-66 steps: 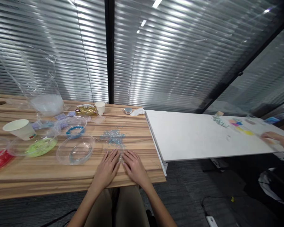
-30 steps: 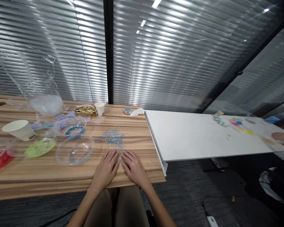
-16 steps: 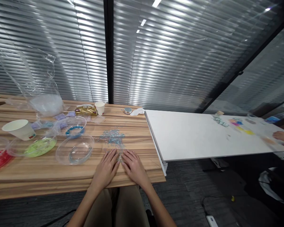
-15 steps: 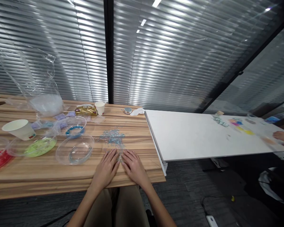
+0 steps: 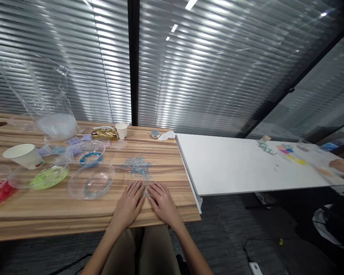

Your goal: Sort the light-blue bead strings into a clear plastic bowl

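Note:
A loose pile of small bluish, clear bead-like pieces (image 5: 137, 165) lies on the wooden table (image 5: 74, 217). Just in front of it, my left hand (image 5: 129, 202) rests palm down on the wood, its fingers stretched out. My right hand (image 5: 163, 200) lies flat beside it, also with fingers spread. A few small pieces sit in the narrow gap between the two hands, near the thumbs and index fingers. Left of my hands stands a clear round dish (image 5: 91, 181) with a pale ring of material in it. Behind that dish is another (image 5: 93, 152) with blue pieces.
Dishes with green (image 5: 50, 177) and red contents (image 5: 0, 194), a large white cup (image 5: 24, 156), a small cup (image 5: 121, 131), a gold packet (image 5: 104, 133) and a plastic bag (image 5: 57, 126) stand left. Another person's hand (image 5: 342, 168) is over the white table (image 5: 223, 164).

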